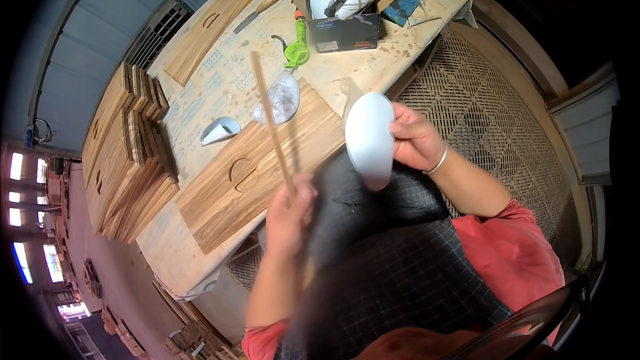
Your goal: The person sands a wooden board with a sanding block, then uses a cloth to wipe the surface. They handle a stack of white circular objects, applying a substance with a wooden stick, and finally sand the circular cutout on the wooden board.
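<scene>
My left hand (290,210) grips a long, thin wooden strip (270,117), which stands tilted above a wooden board (212,221) with a curved cutout at the table's near edge. In my right hand (410,133) is a white, rounded, flat piece (367,130), pinched at its right side over my lap. On the table beyond the board's far edge lie a crumpled whitish cloth or wrapper (283,93) and a curled pale piece (219,130). A green tool (297,50) with an orange tip lies farther back.
The worktable (213,73) carries a stack of cut boards (123,160) at the left, another board (203,27), a wooden-handled blade (260,10), and a dark box of round white discs (343,33) at the back. A perforated mat (497,120) covers the floor at the right.
</scene>
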The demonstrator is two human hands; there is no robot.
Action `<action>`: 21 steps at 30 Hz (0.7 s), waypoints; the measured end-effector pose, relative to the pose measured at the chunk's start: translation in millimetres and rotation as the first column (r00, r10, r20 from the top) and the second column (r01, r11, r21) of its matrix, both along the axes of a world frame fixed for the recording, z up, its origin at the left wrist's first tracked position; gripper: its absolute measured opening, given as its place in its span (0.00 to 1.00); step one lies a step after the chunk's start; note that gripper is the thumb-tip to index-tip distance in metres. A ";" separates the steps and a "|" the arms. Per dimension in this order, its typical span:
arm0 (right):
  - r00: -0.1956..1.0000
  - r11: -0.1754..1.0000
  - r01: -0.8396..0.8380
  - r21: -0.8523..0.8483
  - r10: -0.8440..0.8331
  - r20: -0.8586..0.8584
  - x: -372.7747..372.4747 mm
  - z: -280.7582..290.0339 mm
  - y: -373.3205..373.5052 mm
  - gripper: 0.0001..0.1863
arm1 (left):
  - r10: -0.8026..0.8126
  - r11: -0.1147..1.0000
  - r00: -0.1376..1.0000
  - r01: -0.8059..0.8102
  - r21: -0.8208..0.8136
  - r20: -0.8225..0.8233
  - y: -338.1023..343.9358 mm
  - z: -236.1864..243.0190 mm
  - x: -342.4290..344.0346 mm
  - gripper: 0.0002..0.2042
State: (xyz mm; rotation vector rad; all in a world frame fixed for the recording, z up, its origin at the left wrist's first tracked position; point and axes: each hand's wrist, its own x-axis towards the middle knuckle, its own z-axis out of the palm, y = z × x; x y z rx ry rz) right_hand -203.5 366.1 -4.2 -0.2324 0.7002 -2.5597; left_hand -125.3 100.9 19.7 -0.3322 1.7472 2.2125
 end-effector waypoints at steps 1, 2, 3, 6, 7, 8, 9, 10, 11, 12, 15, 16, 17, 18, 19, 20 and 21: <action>0.997 0.997 -0.073 -0.023 0.074 0.010 4.7 -1.0 -8.7 0.28 | -0.014 0.998 1.000 0.013 0.054 0.013 5.6 2.5 -3.8 0.19; 0.989 0.989 -0.144 -0.045 0.145 0.012 7.5 -2.6 -16.2 0.28 | -0.031 0.994 0.999 0.029 0.108 0.019 9.9 4.6 -8.8 0.23; 0.966 0.963 -0.259 -0.069 0.259 -0.005 10.6 1.3 -24.2 0.28 | -0.085 0.981 0.996 0.077 0.179 0.036 11.7 3.7 -13.0 0.26; 0.882 0.883 -0.467 0.037 0.463 0.086 24.6 10.4 -32.1 0.23 | -0.195 0.969 0.979 0.184 0.164 0.054 22.7 5.0 -10.0 0.21; 0.868 0.866 -0.496 0.068 0.491 0.075 24.2 7.6 -33.7 0.23 | -0.202 0.976 0.976 0.194 0.100 0.076 25.4 10.8 -8.2 0.18; 0.855 0.849 -0.518 0.104 0.512 0.075 24.2 4.8 -32.4 0.23 | -0.213 0.977 0.972 0.209 0.042 0.100 29.5 15.3 -6.3 0.15; 0.846 0.823 -0.534 0.196 0.517 0.131 22.6 10.5 -28.9 0.22 | -0.163 0.986 0.977 0.164 0.007 0.137 30.3 20.2 -6.4 0.12; 0.865 0.827 -0.490 0.276 0.501 0.034 21.1 -8.7 -29.4 0.22 | -0.113 0.992 0.978 0.120 -0.030 0.172 30.3 23.6 -5.1 0.10; 0.885 0.822 -0.416 0.390 0.465 -0.037 20.4 -16.1 -28.2 0.19 | -0.040 0.996 0.981 0.054 -0.067 0.191 32.2 27.6 -2.9 0.11; 0.895 0.805 -0.328 0.494 0.432 -0.110 19.9 -19.6 -26.1 0.16 | -0.022 0.998 0.986 0.012 0.060 0.167 36.0 34.5 -4.6 0.11; 0.920 0.827 -0.358 0.434 0.393 0.009 20.4 -12.7 -24.8 0.15 | 0.011 0.930 0.990 -0.062 0.361 0.142 34.0 40.4 -8.3 0.10; 0.904 0.805 -0.307 0.508 0.413 -0.109 20.2 -16.5 -25.5 0.15 | -0.014 0.909 0.989 -0.050 0.414 0.150 29.5 34.5 -9.5 0.08; 0.875 0.784 -0.244 0.571 0.432 -0.219 19.7 -21.6 -27.3 0.14 | -0.010 0.955 0.996 -0.017 0.296 0.089 31.0 27.9 -11.1 0.06; 0.836 0.744 -0.141 0.653 0.443 -0.325 20.5 -27.9 -27.2 0.14 | -0.015 0.985 1.000 0.010 0.173 0.027 35.6 24.1 -14.6 0.04; 0.784 0.698 -0.020 0.716 0.455 -0.422 21.4 -34.0 -26.9 0.15 | 0.041 0.994 0.996 -0.048 0.095 0.079 41.4 25.5 -14.9 0.03; 0.852 0.698 -0.003 0.716 0.377 -0.364 24.6 -15.2 -30.2 0.15 | 0.106 0.994 0.986 -0.108 0.010 0.127 51.3 40.1 -18.6 0.02; 0.857 0.703 0.049 0.709 0.335 -0.392 23.5 -12.6 -32.5 0.18 | 0.158 0.982 0.972 -0.174 0.079 0.175 45.8 31.4 -20.4 0.02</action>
